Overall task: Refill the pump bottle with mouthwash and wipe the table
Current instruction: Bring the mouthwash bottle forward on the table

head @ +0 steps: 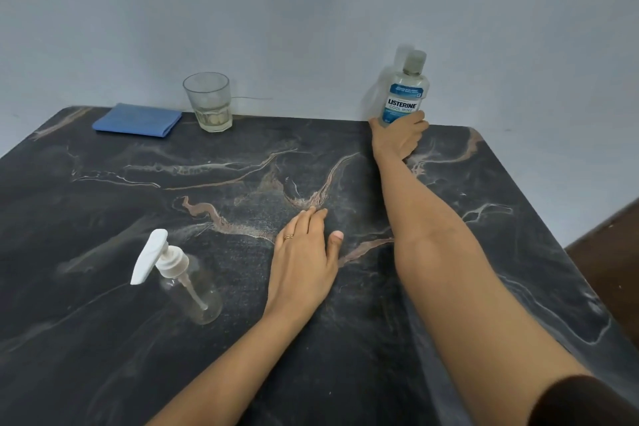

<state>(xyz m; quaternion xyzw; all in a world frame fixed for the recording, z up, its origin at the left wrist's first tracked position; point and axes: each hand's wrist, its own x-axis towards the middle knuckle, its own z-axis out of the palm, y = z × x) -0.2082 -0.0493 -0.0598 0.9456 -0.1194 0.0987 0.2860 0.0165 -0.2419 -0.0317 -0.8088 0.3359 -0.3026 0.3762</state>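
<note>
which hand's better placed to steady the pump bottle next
Left, probably. The left hand rests open on the table close beside the pump bottle, while the right hand is far back gripping the mouthwash bottle.

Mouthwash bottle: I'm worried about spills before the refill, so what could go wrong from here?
1. The right hand grips the mouthwash bottle low, near its base, at full reach; it could tip when lifted.
2. The pump bottle stands unheld, pump still on, while the left hand lies flat on the table; pouring unsteadied could knock it over.
</note>
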